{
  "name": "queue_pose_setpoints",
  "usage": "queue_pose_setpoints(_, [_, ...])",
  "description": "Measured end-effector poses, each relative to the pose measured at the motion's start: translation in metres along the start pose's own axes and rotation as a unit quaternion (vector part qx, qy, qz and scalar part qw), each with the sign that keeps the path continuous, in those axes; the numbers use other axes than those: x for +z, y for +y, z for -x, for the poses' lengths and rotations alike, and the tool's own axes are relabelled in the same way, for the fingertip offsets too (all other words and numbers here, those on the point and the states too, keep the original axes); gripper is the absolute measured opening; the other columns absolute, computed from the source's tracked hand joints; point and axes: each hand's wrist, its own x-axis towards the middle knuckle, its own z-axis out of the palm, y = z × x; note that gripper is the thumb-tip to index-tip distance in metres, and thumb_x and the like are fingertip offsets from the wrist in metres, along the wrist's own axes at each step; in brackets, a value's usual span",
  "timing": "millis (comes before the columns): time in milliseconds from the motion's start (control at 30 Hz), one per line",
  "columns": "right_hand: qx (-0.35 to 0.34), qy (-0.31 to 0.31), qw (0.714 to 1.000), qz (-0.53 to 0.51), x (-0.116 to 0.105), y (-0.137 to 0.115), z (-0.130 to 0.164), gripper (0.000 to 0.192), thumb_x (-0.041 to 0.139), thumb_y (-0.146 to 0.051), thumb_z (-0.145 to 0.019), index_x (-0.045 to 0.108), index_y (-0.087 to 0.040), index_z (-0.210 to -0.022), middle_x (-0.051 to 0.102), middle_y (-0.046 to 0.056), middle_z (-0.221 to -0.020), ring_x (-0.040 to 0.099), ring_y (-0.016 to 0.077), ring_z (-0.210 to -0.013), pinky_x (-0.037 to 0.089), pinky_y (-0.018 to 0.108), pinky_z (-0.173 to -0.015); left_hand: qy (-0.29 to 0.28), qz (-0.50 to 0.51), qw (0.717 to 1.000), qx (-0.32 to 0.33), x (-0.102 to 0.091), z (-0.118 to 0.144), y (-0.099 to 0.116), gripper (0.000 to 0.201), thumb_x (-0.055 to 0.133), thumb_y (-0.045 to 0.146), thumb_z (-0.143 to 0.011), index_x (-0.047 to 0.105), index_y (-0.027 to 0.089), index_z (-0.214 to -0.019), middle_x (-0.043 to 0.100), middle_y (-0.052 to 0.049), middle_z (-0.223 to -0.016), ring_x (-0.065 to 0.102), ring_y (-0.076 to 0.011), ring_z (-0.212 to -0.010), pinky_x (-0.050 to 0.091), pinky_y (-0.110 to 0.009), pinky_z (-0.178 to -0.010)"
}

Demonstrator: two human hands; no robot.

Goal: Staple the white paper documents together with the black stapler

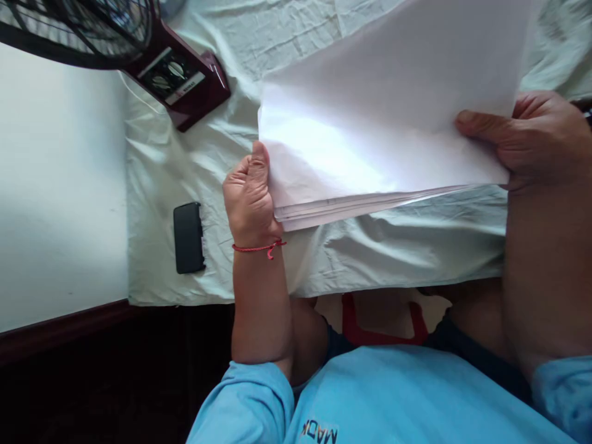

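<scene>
Both hands hold a stack of white paper sheets (383, 117) above a surface draped in a wrinkled pale green cloth (185, 154). The left hand (250, 194) has its grip closed on the stack's near left corner, thumb pointing up along the paper's edge and the fingers curled behind the sheets, out of sight. A thin red string bracelet (261, 248) circles that wrist. The right hand (522, 139) grips the stack at its right edge, the thumb pressed flat across the top sheet and the other fingers hidden beneath. The stack is lifted and tilted, its lower edge fanned slightly so that several separate sheet edges show, and it hangs just over the cloth near the surface's front edge.

Left of the left hand, apart from it, a flat black rectangular phone-like device (188, 237) lies on the cloth. Farther back on the left stands the dark red base of a fan (185, 80), its black wire guard (83, 28) reaching past the top corner. A white wall (55, 185) borders the surface on the left. The person wears a light blue long-sleeved shirt (393, 394).
</scene>
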Motion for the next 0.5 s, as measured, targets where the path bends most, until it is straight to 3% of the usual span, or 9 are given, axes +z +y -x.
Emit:
queue_pose_setpoints(100, [-0.029,0.010,0.999,-0.027,-0.0015,-0.0002,-0.0029,0.015,0.085,-0.007,-0.086,0.084,-0.020,-0.093,0.080,-0.002,-0.103,0.073,0.0056,-0.081,0.063,0.015,-0.074,-0.058,-0.010,0.998,-0.022,0.0023,0.0030,0.0041,0.035,0.100,0.042,-0.082,0.071,0.023,-0.079,0.072,-0.002,-0.079,0.076,-0.0266,-0.111,0.064,-0.039,-0.094])
queue_pose_setpoints(200, [-0.052,0.045,0.996,-0.054,-0.0044,0.0013,-0.0063,0.020,0.088,-0.007,-0.083,0.084,-0.019,-0.098,0.080,0.002,-0.111,0.074,0.0079,-0.085,0.064,0.017,-0.073,-0.099,-0.059,0.991,-0.069,0.0009,0.0046,0.0043,0.036,0.104,0.039,-0.075,0.073,0.023,-0.080,0.069,-0.001,-0.076,0.075,-0.0236,-0.094,0.062,-0.033,-0.082])
queue_pose_setpoints(333, [-0.030,0.032,0.998,-0.054,-0.0057,0.0004,-0.0070,0.019,0.093,-0.013,-0.082,0.081,-0.021,-0.095,0.078,0.001,-0.110,0.077,0.0139,-0.097,0.067,0.022,-0.076,-0.082,-0.053,0.993,-0.059,0.0012,0.0060,0.0014,0.036,0.098,0.041,-0.083,0.068,0.022,-0.075,0.067,-0.001,-0.075,0.074,-0.0222,-0.090,0.062,-0.032,-0.082])
queue_pose_setpoints(500, [-0.038,0.023,0.997,-0.064,-0.0079,-0.0022,-0.0068,0.017,0.089,-0.010,-0.086,0.083,-0.023,-0.095,0.080,0.000,-0.110,0.078,0.0126,-0.097,0.064,0.016,-0.068,-0.074,-0.013,0.996,-0.039,0.0033,0.0055,0.0042,0.035,0.095,0.046,-0.087,0.069,0.024,-0.076,0.058,0.000,-0.070,0.073,-0.0229,-0.092,0.065,-0.036,-0.090])
